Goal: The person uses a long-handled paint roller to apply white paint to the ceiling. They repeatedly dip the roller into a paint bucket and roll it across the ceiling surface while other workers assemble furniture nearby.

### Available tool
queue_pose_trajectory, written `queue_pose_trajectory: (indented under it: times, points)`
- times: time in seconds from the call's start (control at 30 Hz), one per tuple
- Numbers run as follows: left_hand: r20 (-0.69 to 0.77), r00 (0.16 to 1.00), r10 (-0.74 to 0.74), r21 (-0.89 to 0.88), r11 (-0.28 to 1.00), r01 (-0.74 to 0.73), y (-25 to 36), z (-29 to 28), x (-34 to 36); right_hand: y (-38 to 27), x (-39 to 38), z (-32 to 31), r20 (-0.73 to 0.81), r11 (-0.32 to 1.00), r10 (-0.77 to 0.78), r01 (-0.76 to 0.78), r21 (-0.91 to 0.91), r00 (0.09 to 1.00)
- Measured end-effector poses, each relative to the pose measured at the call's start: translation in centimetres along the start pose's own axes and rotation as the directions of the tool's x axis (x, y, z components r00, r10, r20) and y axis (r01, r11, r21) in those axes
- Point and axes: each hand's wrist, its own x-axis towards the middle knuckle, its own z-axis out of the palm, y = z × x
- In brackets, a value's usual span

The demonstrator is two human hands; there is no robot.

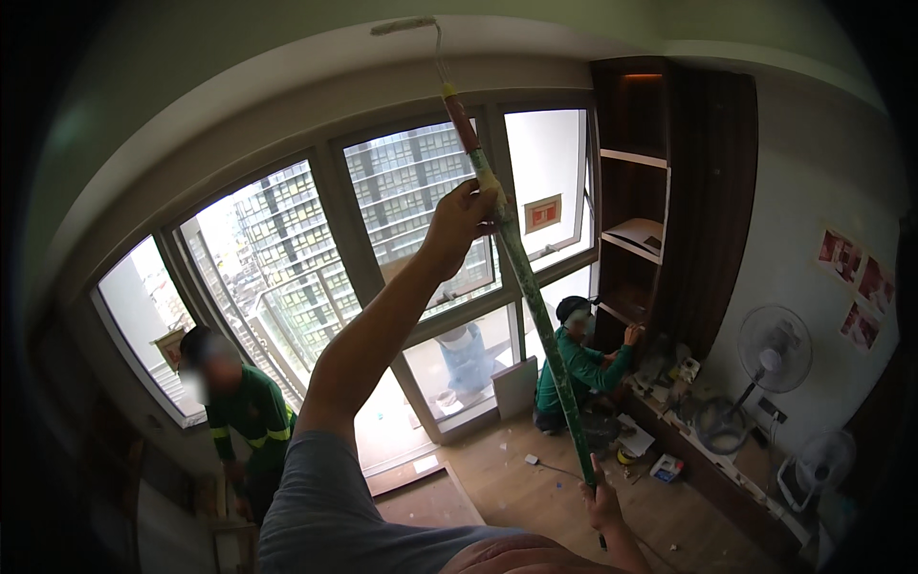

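Note:
A long, paint-spattered green pole (540, 325) runs diagonally up the middle of the view. At its top, beyond a red section, a wire frame carries a pale paint roller (402, 26) against the ceiling (521, 33). My left hand (469, 218) is raised, its fingers closed round the pole's upper part. Lower down, near the bottom right of centre, my right hand (601, 502) grips the pole near its lower end.
Tall windows (421, 191) face me. One co-worker (239, 411) stands at the left; another (574, 373) crouches by the dark shelving (708, 172). A standing fan (770, 349), a smaller fan (822, 469), and a ledge (746, 488) with tools line the right wall. A board (512, 392) leans by the window.

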Motion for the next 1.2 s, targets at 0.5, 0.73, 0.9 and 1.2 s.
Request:
queue_pose_trajectory:
  times: [0.5,0.73,0.9,1.2]
  points:
    - [-0.388,0.824,-0.413,-0.214,0.91,0.356,-1.8,-5.9,-40.6,-4.0,-1.6,13.4,0.567,0.997,-0.082,0.067,0.047,0.82]
    - [-0.436,0.761,-0.48,-0.145,0.872,0.467,-1.9,-8.8,-52.3,-10.5,-1.4,18.4,0.774,0.978,0.007,0.157,-0.137,0.634]
    - [-0.517,0.721,-0.462,-0.104,0.87,0.482,-1.5,-13.0,-58.1,-16.8,-3.5,25.0,0.806,0.974,-0.058,0.21,-0.084,0.589]
    - [-0.665,0.359,-0.655,-0.268,0.658,0.704,-5.6,-19.0,-78.7,-20.7,-7.4,37.9,0.882,0.952,0.021,0.26,-0.162,0.471]
